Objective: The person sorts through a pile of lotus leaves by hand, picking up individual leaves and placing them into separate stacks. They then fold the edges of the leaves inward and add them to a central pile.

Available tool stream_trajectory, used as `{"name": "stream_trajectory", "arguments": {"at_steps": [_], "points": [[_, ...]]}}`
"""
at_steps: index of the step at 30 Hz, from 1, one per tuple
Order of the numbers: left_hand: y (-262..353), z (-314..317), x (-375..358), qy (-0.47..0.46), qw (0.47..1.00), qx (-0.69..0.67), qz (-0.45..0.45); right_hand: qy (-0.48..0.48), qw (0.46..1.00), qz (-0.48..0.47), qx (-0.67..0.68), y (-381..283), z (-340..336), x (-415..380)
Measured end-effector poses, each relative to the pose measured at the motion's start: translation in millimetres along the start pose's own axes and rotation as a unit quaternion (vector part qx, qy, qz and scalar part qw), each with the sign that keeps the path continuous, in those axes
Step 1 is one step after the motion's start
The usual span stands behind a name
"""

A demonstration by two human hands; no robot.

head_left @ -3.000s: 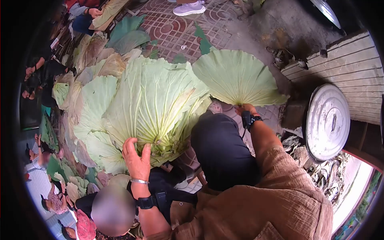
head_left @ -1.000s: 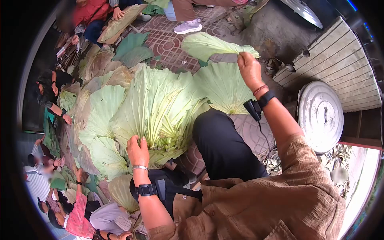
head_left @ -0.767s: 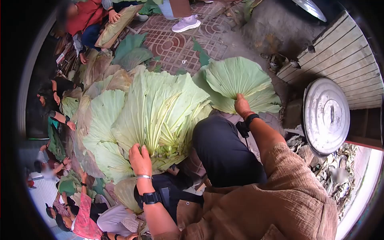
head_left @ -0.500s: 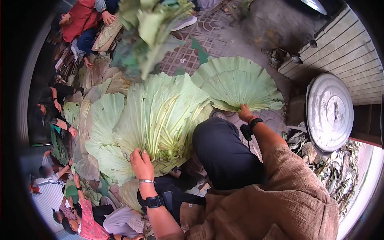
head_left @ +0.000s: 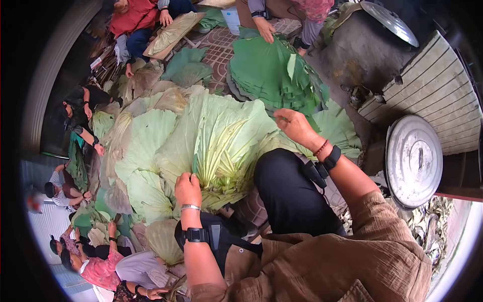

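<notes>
A broad pile of pale green leaves [head_left: 173,136] spreads in front of my knees, its pleated stems [head_left: 226,156] gathered near the middle. At the pile's lower edge my left hand [head_left: 188,190] is closed in a pinch on a leaf edge. My right hand [head_left: 294,126] is raised above the right side, fingers bent; whether anything is between them is too small to tell. Just beyond it lies a stack of dark green leaves [head_left: 266,70]. Partly behind my right wrist is a pale fan-shaped leaf [head_left: 337,128].
Another person's hand [head_left: 263,29] rests on the dark stack. More people sit along the left side among leaves. A round metal lid [head_left: 415,161] stands at right, near a slatted panel [head_left: 432,95]. A second lid [head_left: 390,22] covers a large vessel at top right.
The dark green stack has come down beside the pile, where a blurred bundle was held higher before. My right hand has let go of the fan-shaped leaf and moved left and up.
</notes>
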State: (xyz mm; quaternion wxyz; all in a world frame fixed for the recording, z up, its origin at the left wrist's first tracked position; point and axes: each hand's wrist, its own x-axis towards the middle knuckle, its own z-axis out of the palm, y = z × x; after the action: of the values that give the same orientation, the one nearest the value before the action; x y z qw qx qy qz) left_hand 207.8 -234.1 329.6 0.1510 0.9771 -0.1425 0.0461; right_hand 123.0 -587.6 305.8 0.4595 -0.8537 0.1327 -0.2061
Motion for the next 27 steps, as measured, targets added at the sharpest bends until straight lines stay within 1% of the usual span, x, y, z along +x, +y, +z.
{"name": "stream_trajectory", "arguments": {"at_steps": [1, 2, 3, 4, 5, 6, 8, 9, 11, 12, 15, 16, 18, 19, 20, 21, 22, 23, 24, 25, 26, 27], "points": [[-1.8, 2.8, 0.1, 0.000, 1.000, 0.011, -0.001, -0.026, 0.999, 0.016, 0.031, -38.4, -2.1, -0.4], [-2.8, 4.0, 1.1, 0.001, 1.000, 0.020, -0.001, -0.040, 0.998, -0.018, 0.048, -61.7, 2.2, -2.0], [0.0, 2.7, 1.3, 0.005, 1.000, 0.017, -0.004, -0.055, 0.995, -0.070, 0.032, -86.7, 5.2, -5.3], [4.5, 0.7, 0.2, 0.007, 1.000, 0.016, -0.011, -0.089, 0.991, -0.100, 0.021, -106.4, 9.0, -8.7], [6.9, -0.9, 0.3, 0.010, 1.000, 0.016, -0.018, -0.108, 0.985, -0.129, 0.031, -118.9, 17.7, -13.3], [6.1, -2.0, 0.9, 0.014, 1.000, 0.012, -0.022, -0.139, 0.981, -0.136, 0.030, -130.0, 23.4, -19.1], [2.0, -3.6, 0.5, -0.012, 1.000, -0.013, -0.019, -0.178, 0.967, -0.177, 0.046, -143.2, 36.6, -30.8], [2.8, -5.4, 0.4, -0.009, 0.999, -0.018, -0.026, -0.185, 0.965, -0.181, 0.042, -147.9, 41.5, -35.2], [5.1, -7.6, 3.0, -0.040, 0.998, -0.009, -0.042, -0.228, 0.951, -0.207, 0.016, -154.9, 49.2, -41.0], [7.0, -6.1, 2.8, -0.038, 0.998, -0.015, -0.052, -0.238, 0.948, -0.211, 0.013, -156.7, 50.9, -42.5], [10.4, -5.6, 2.1, 0.011, 0.998, 0.013, -0.055, -0.260, 0.950, -0.169, 0.043, -160.7, 62.5, -45.7], [7.8, -6.6, -0.1, 0.013, 0.997, 0.014, -0.072, -0.263, 0.951, -0.156, 0.056, -158.8, 67.2, -47.1], [7.2, -6.4, 1.4, 0.070, 0.996, -0.051, -0.036, -0.275, 0.947, -0.159, 0.056, -152.1, 75.2, -49.0], [9.0, -10.7, 2.5, 0.076, 0.994, -0.053, -0.050, -0.292, 0.948, -0.083, 0.094, -151.8, 78.1, -50.2], [10.1, -15.9, 4.2, 0.093, 0.990, -0.102, -0.023, -0.306, 0.943, -0.004, 0.130, -152.3, 79.4, -49.9], [11.4, -21.9, 2.0, 0.111, 0.982, -0.150, 0.004, -0.351, 0.928, 0.028, 0.125, -153.9, 78.3, -45.8], [13.8, -27.2, 0.1, 0.118, 0.982, -0.150, -0.006, -0.360, 0.925, 0.022, 0.121, -156.1, 80.3, -44.1], [18.6, -31.7, -0.9, 0.141, 0.976, -0.162, 0.021, -0.368, 0.897, 0.102, 0.220, -157.6, 81.0, -42.5], [21.3, -32.4, -3.2, 0.161, 0.970, -0.174, 0.047, -0.370, 0.855, 0.185, 0.313, -158.8, 81.9, -42.1], [21.6, -31.1, -4.2, 0.196, 0.962, -0.168, 0.088, -0.377, 0.830, 0.215, 0.350, -157.6, 85.1, -40.4], [22.4, -31.2, -6.0, 0.200, 0.961, -0.170, 0.082, -0.382, 0.830, 0.214, 0.345, -158.6, 88.9, -40.5], [24.4, -34.5, -8.9, 0.186, 0.958, -0.191, 0.104, -0.360, 0.816, 0.228, 0.392, -160.7, 94.0, -41.7]]}}
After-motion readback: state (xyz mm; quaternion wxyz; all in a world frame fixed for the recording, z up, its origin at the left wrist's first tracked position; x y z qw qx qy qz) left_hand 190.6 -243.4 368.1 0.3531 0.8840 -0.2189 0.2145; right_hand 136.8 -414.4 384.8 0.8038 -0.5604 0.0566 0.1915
